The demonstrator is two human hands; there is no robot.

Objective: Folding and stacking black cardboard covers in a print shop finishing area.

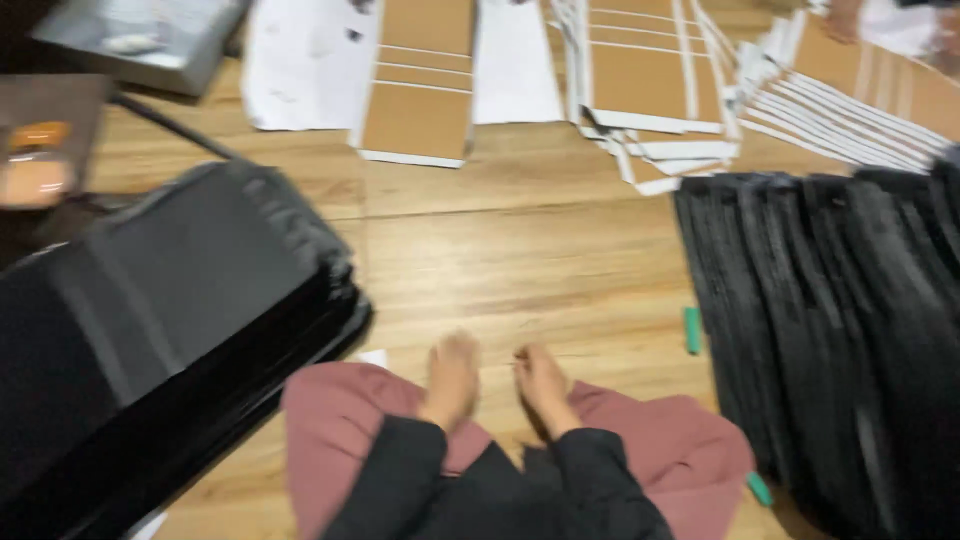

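Observation:
My left hand (450, 380) and my right hand (542, 385) lie side by side on the wooden floor (520, 250), just in front of my pink-clad knees (330, 430). Both come out of black sleeves, with fingers drawn together and nothing visible in them. The view is blurred. A thick stack of glossy black plastic bags (150, 330) lies close on the left. A second spread of black bags (840, 340) lies on the right. A small green stick (692, 330) rests on the floor between my right hand and the right stack.
Flattened brown-and-white cardboard blanks (420, 90) lie fanned across the far floor, with more of these blanks (650, 80) to the right. A grey box (140, 35) sits at the top left, an orange item (35, 160) below it. Another green piece (760, 488) lies by my right knee.

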